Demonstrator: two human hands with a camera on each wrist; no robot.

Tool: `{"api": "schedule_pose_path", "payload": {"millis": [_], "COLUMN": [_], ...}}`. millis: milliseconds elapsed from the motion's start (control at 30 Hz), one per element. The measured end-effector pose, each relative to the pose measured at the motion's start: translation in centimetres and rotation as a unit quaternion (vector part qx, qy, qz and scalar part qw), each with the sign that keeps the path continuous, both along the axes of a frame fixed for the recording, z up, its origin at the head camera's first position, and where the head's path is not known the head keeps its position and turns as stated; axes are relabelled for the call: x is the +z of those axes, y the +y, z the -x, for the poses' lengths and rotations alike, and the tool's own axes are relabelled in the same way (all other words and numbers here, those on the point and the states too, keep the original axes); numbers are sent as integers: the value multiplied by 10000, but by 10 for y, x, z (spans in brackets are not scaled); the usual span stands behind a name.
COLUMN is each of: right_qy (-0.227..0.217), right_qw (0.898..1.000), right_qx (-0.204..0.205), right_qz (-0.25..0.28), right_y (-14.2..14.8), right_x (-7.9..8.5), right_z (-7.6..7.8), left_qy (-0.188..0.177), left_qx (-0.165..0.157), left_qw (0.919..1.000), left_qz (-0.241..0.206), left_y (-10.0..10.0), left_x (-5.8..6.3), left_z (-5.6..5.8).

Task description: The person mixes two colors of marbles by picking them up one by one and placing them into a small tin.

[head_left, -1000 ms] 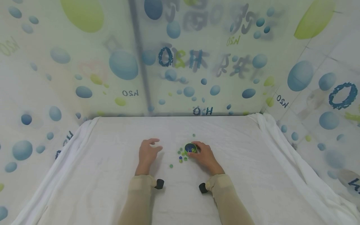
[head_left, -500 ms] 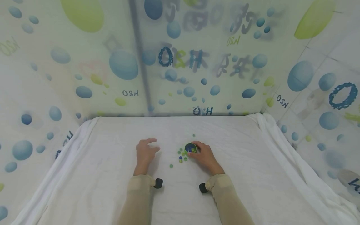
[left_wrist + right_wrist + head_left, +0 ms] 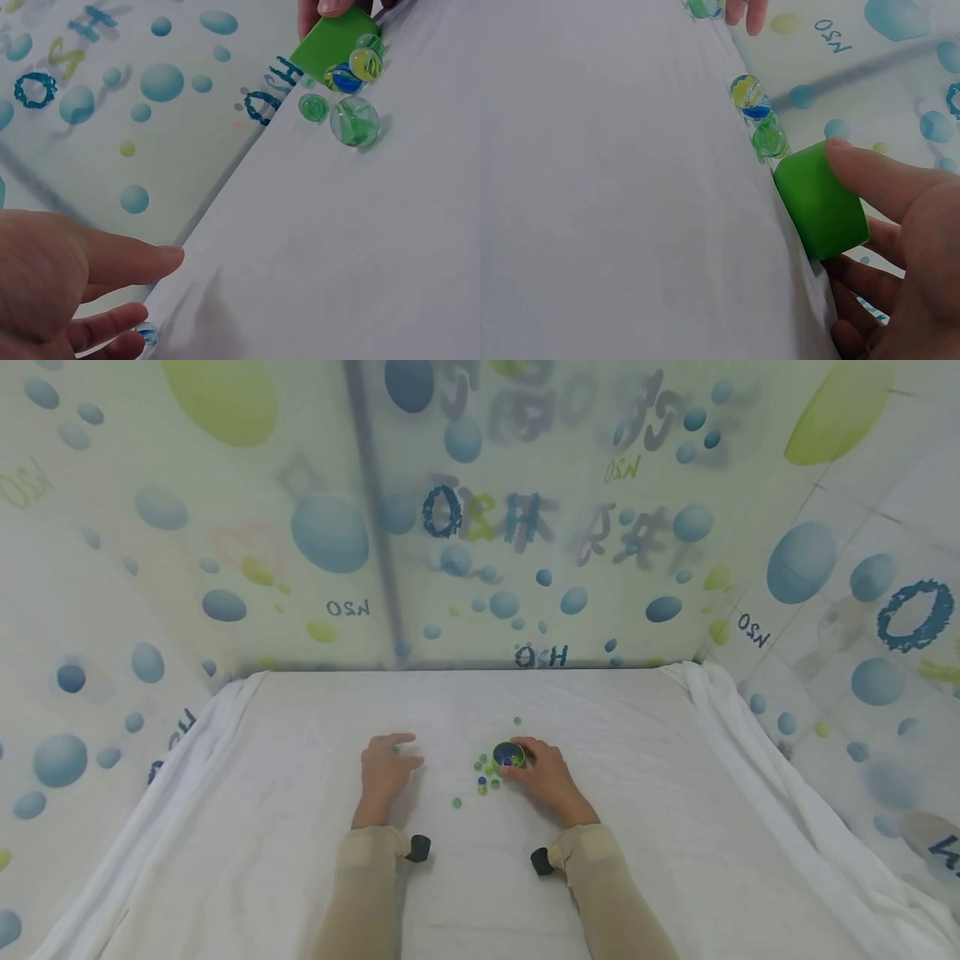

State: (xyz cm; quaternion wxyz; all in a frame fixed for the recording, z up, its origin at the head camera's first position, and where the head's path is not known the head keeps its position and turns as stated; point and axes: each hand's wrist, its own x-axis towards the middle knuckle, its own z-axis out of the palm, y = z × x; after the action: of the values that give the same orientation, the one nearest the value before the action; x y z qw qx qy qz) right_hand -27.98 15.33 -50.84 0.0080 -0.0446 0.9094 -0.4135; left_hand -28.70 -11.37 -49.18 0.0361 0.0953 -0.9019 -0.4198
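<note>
My right hand point(image 3: 551, 781) grips a small green cup point(image 3: 821, 201) from its right side, thumb at the near rim and fingers behind. From above, the cup's inside looks dark blue with yellow-green specks. Several glass marbles lie on the cloth just left of it, among them a yellow one point(image 3: 366, 64) and a green one point(image 3: 355, 121). To the left, my left hand point(image 3: 384, 777) hovers over the cloth with thumb and fingers spread apart. A clear marble point(image 3: 148, 334) with blue in it shows right at its lower fingertips in the left wrist view.
A white cloth point(image 3: 285, 793) covers the table, bunched into folds along the right edge point(image 3: 738, 743). One green marble point(image 3: 517, 721) lies beyond the cup, and another point(image 3: 457, 802) lies nearer. A wall point(image 3: 480, 593) with printed bubbles stands behind.
My left hand has drifted a little to the left, away from the marbles. The right hand, the cup and the marbles beside it stay in place.
</note>
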Motion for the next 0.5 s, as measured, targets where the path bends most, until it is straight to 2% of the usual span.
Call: {"api": "schedule_pose_path", "payload": {"millis": [233, 500], "right_qy": [41, 1], "right_qw": [10000, 10000], "right_qx": [22, -2], "right_qz": [-21, -20], "right_y": [-1, -1], "right_x": [2, 4], "right_z": [-1, -3], "left_qy": [-176, -80], "left_qx": [35, 189], "left_qw": [9998, 9997], "left_qz": [123, 115], "left_y": [-2, -2], "left_x": [-3, -6], "left_z": [1, 1]}}
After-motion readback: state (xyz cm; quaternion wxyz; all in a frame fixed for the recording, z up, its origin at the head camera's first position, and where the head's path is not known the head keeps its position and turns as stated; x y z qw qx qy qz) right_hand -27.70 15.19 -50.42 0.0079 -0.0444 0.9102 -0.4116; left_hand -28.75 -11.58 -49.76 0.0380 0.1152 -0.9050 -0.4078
